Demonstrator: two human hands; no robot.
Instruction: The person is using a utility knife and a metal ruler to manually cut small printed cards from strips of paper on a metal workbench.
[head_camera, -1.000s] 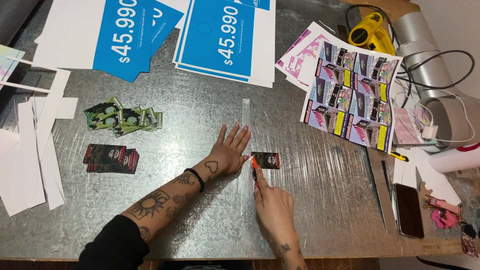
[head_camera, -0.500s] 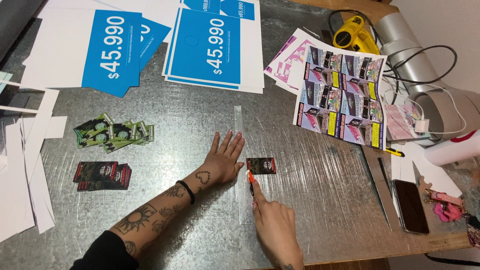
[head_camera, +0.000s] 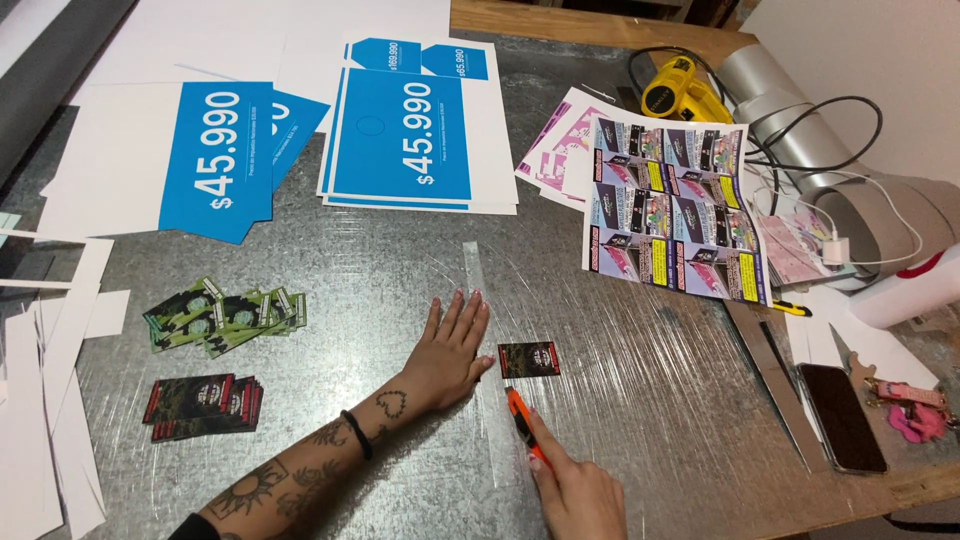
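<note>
My left hand (head_camera: 452, 345) lies flat, fingers together, pressing down a clear ruler (head_camera: 475, 270) that runs up and down the metal table (head_camera: 640, 400). My right hand (head_camera: 580, 490) grips an orange utility knife (head_camera: 520, 420), its tip against the ruler's right edge. A small dark red-and-black card (head_camera: 528, 359) lies just right of the ruler, above the knife tip.
Stacks of small cards sit at left: green ones (head_camera: 225, 318) and dark red ones (head_camera: 203, 404). Blue-and-white price signs (head_camera: 400, 140) lie at the back. A printed flyer sheet (head_camera: 675, 215), yellow heat gun (head_camera: 680, 95), metal ruler (head_camera: 775, 380) and phone (head_camera: 842, 417) are at right. White paper strips (head_camera: 40, 400) line the left edge.
My right hand has drawn the knife down along the ruler toward me. My left hand stays flat on the ruler. The view has tilted down slightly.
</note>
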